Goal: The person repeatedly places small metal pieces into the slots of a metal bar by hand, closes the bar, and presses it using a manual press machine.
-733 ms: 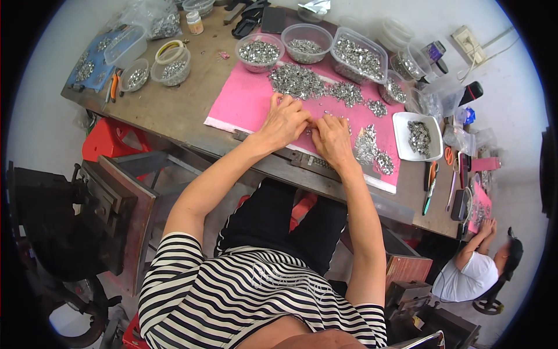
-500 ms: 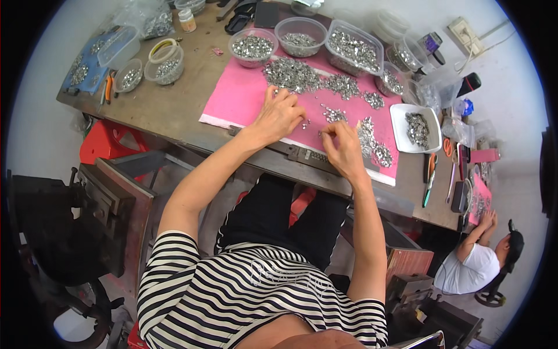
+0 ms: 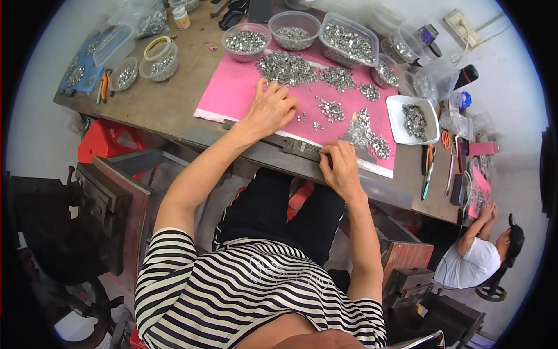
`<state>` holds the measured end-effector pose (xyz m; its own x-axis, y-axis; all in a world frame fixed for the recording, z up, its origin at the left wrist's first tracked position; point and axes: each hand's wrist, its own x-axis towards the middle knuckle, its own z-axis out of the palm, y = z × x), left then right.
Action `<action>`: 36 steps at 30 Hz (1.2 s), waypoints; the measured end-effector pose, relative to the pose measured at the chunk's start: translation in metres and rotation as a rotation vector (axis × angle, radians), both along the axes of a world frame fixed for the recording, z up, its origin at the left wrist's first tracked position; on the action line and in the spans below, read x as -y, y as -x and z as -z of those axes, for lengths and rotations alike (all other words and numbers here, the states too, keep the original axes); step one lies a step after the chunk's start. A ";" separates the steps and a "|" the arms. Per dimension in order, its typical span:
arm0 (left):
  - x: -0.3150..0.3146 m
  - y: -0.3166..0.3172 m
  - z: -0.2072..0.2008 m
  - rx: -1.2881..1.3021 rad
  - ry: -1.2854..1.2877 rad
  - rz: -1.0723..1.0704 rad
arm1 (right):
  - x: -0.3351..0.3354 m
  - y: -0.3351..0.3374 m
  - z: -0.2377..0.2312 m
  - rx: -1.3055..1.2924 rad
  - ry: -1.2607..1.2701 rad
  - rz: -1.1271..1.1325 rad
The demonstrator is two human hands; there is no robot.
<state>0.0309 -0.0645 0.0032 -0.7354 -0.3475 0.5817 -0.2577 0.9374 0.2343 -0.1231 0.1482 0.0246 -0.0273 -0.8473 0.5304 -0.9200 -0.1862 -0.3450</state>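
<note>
My left hand [image 3: 271, 109] lies over the pink cloth [image 3: 224, 87], its fingers apart and bent down at the near edge of a large heap of small silvery metal pieces [image 3: 286, 68]. I see nothing held in it. Closer to me, my right hand [image 3: 342, 167] is closed in a pinch beside a narrow metal jig [image 3: 302, 146] at the table's front edge. Whatever its fingertips hold is hidden. Between the hands lie a small cluster of pieces [image 3: 331, 110] and some loose ones. Thin flat silvery pieces [image 3: 360, 129] lie beyond my right hand.
Clear tubs of metal pieces [image 3: 246, 42] line the cloth's far side. A white dish [image 3: 396, 123] stands on the right, with green-handled pliers [image 3: 428, 174] nearby. Small bowls [image 3: 123, 77] and orange-handled pliers [image 3: 104, 87] lie left. A co-worker [image 3: 474, 259] sits far right.
My right hand has come down toward me from the cloth to the metal jig at the table edge. My left hand has shifted slightly left and up against the heap. The view has tilted a little.
</note>
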 end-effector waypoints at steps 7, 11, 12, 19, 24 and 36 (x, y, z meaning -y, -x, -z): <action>0.003 -0.010 0.000 -0.014 -0.063 0.023 | 0.008 0.005 -0.011 0.074 -0.010 -0.009; 0.002 -0.008 0.001 -0.015 -0.105 0.016 | 0.044 0.001 -0.007 0.039 -0.019 0.043; 0.002 -0.008 0.001 -0.016 -0.104 0.015 | 0.054 -0.002 -0.007 0.023 -0.037 0.050; 0.000 -0.009 0.006 -0.016 -0.194 0.015 | 0.087 -0.013 0.013 -0.071 -0.070 0.183; -0.002 -0.008 0.008 -0.025 -0.169 0.001 | 0.087 -0.015 0.014 -0.120 -0.046 0.140; -0.044 -0.009 -0.016 -0.124 -0.225 0.137 | 0.010 0.018 -0.017 0.464 -0.193 0.204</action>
